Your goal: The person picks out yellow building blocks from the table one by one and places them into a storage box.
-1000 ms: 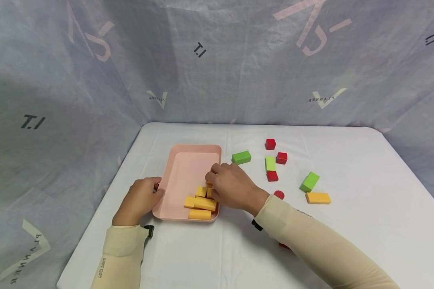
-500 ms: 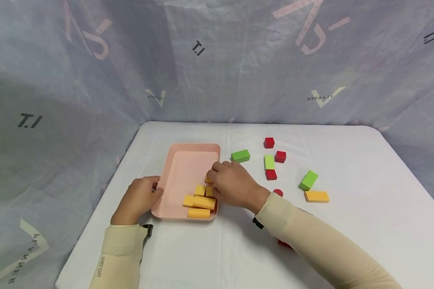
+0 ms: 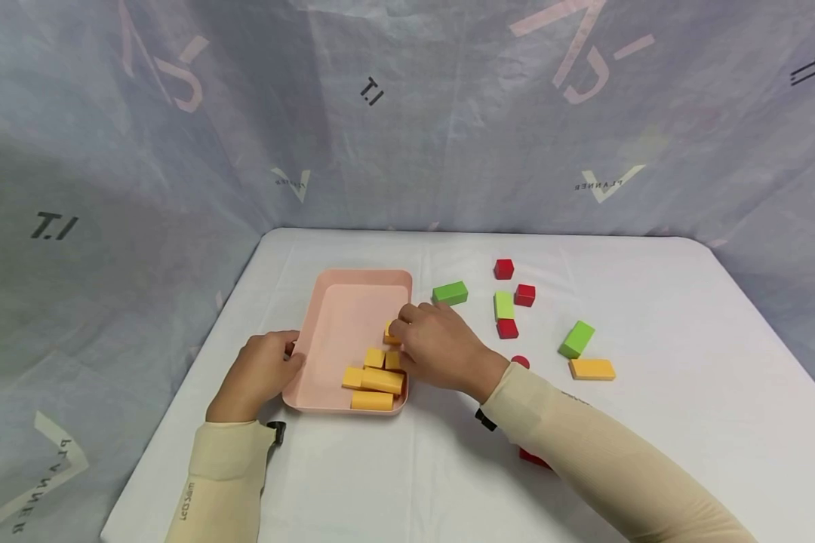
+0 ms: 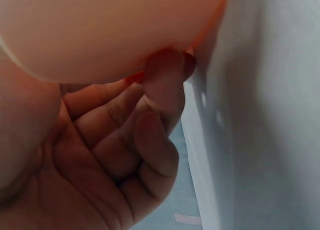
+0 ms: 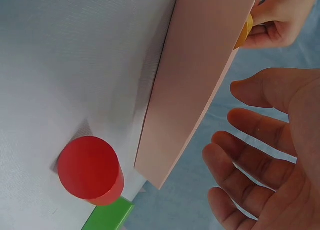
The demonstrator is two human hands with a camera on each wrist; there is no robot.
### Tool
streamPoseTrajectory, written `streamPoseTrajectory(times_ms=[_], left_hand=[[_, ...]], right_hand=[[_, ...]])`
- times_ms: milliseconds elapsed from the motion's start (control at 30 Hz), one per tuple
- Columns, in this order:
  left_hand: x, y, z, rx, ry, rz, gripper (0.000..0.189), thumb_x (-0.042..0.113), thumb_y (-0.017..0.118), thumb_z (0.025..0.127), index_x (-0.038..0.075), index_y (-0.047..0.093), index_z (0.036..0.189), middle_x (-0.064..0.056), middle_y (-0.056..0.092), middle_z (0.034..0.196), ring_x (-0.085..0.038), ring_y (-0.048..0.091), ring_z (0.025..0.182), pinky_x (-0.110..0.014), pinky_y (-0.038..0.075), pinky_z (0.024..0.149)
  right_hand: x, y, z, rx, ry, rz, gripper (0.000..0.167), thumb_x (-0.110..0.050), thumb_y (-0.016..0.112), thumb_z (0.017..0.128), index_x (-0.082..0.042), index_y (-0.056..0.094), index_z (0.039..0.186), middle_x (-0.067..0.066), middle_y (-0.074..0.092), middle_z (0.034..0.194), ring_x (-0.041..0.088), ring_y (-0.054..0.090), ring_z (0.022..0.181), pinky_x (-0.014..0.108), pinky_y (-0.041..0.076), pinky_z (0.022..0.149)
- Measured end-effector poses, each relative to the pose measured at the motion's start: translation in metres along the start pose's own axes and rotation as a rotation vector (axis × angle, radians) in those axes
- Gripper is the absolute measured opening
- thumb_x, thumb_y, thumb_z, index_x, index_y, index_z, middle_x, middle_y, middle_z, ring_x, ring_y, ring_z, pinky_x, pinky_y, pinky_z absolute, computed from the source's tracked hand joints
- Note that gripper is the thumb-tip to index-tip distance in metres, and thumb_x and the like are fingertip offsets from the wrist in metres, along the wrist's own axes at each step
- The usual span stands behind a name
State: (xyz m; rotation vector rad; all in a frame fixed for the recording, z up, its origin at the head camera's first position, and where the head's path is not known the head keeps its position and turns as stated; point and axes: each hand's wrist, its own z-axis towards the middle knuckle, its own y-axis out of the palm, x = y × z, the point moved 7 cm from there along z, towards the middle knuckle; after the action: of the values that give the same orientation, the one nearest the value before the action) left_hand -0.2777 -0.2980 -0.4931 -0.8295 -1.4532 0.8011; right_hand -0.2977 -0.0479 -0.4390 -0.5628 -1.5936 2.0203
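Note:
A shallow pink tray (image 3: 339, 309) lies on the white table, several yellow blocks gathered in its near right part. At its left side, my left hand (image 3: 261, 373) holds the wall, thumb at the rim; in the left wrist view the curled fingers (image 4: 165, 85) are under the tray's edge. My right hand (image 3: 441, 347) is over the tray's right rim, fingertips right by a yellow block (image 3: 390, 334) in the tray. In the right wrist view the fingers (image 5: 225, 165) are loosely bent and apart from the thumb, nothing between them.
Right of the tray lie several red cubes (image 3: 504, 269), a green block (image 3: 450, 293), a light green block (image 3: 504, 305), another green block (image 3: 576, 339) and a yellow block (image 3: 592, 369). A red cylinder (image 5: 90, 170) stands close to the tray; another red piece (image 3: 535, 458) is partly under the right forearm.
More of the yellow block at my right fingertips shows now, as the fingers have come slightly away from it. The left hand keeps its hold. The head view has shifted slightly.

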Motion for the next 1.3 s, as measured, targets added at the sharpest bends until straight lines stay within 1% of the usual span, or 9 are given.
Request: streamPoseTrajectory(times_ms=[167,300,433,567,633,800,933,1033,1300], left_hand=[[0.001,-0.001,0.0,-0.001,0.007,0.002,0.009,0.011,0.063,0.098,0.009,0.071,0.099,-0.007,0.072,0.089,-0.016,0.061,0.067,-0.031,0.049,0.06],[0.001,0.0,0.0,-0.002,0.01,0.001,0.011,0.011,0.063,0.097,0.009,0.072,0.102,-0.007,0.072,0.09,-0.015,0.061,0.068,-0.031,0.049,0.061],[0.001,0.0,0.0,0.002,0.015,0.001,0.009,0.01,0.063,0.097,0.009,0.071,0.1,-0.006,0.071,0.087,-0.015,0.06,0.066,-0.031,0.048,0.059],[0.001,0.0,0.0,0.004,0.018,0.005,0.007,0.01,0.062,0.097,0.009,0.069,0.094,-0.006,0.069,0.083,-0.016,0.058,0.065,-0.031,0.047,0.057],[0.001,0.0,0.0,0.002,0.017,0.005,0.008,0.01,0.062,0.097,0.01,0.069,0.093,-0.005,0.069,0.083,-0.016,0.058,0.064,-0.031,0.046,0.057],[0.001,-0.001,-0.001,0.004,0.016,0.011,0.008,0.011,0.063,0.097,0.01,0.07,0.097,-0.005,0.07,0.085,-0.016,0.058,0.065,-0.031,0.046,0.059],[0.001,-0.001,0.0,0.011,0.018,0.018,0.008,0.01,0.062,0.096,0.01,0.071,0.097,-0.004,0.069,0.084,-0.016,0.057,0.065,-0.031,0.046,0.06],[0.002,-0.001,0.0,0.014,0.019,0.016,0.01,0.01,0.062,0.096,0.01,0.071,0.099,-0.004,0.07,0.084,-0.016,0.057,0.066,-0.031,0.046,0.06],[0.001,-0.001,0.0,0.007,0.012,0.017,0.012,0.011,0.062,0.097,0.009,0.072,0.103,-0.006,0.071,0.088,-0.015,0.059,0.068,-0.031,0.047,0.061]], right_hand=[[0.001,-0.001,-0.002,0.01,-0.004,-0.003,0.019,-0.025,0.075,0.088,-0.017,0.076,0.105,-0.003,0.065,0.098,0.015,0.058,0.081,0.034,0.048,0.081],[0.002,-0.002,-0.005,0.024,-0.009,-0.017,0.015,-0.025,0.074,0.088,-0.017,0.075,0.101,-0.003,0.065,0.095,0.015,0.057,0.079,0.033,0.047,0.077],[0.003,-0.003,-0.008,0.018,-0.001,-0.017,0.021,-0.028,0.077,0.087,-0.016,0.076,0.105,-0.001,0.067,0.097,0.016,0.059,0.082,0.033,0.047,0.075],[0.004,-0.002,-0.01,-0.007,0.008,0.0,0.029,-0.031,0.081,0.086,-0.015,0.077,0.11,0.0,0.069,0.101,0.017,0.061,0.086,0.036,0.05,0.079],[0.005,-0.002,-0.011,-0.015,0.01,-0.005,0.029,-0.031,0.081,0.086,-0.016,0.076,0.11,0.0,0.069,0.102,0.017,0.062,0.088,0.037,0.051,0.081],[0.008,-0.001,-0.014,-0.018,0.007,-0.041,0.027,-0.032,0.077,0.089,-0.017,0.076,0.111,-0.001,0.069,0.101,0.017,0.061,0.087,0.036,0.05,0.08],[0.011,-0.002,-0.017,-0.018,0.014,-0.039,0.028,-0.031,0.077,0.088,-0.017,0.076,0.113,-0.001,0.068,0.1,0.017,0.058,0.085,0.035,0.049,0.078],[0.012,-0.003,-0.02,-0.018,0.021,-0.028,0.03,-0.03,0.077,0.088,-0.018,0.076,0.115,-0.001,0.069,0.101,0.018,0.059,0.086,0.037,0.05,0.08],[0.017,-0.005,-0.025,-0.034,0.048,-0.045,0.03,-0.029,0.078,0.087,-0.018,0.075,0.115,0.0,0.07,0.109,0.02,0.064,0.098,0.04,0.053,0.086]])
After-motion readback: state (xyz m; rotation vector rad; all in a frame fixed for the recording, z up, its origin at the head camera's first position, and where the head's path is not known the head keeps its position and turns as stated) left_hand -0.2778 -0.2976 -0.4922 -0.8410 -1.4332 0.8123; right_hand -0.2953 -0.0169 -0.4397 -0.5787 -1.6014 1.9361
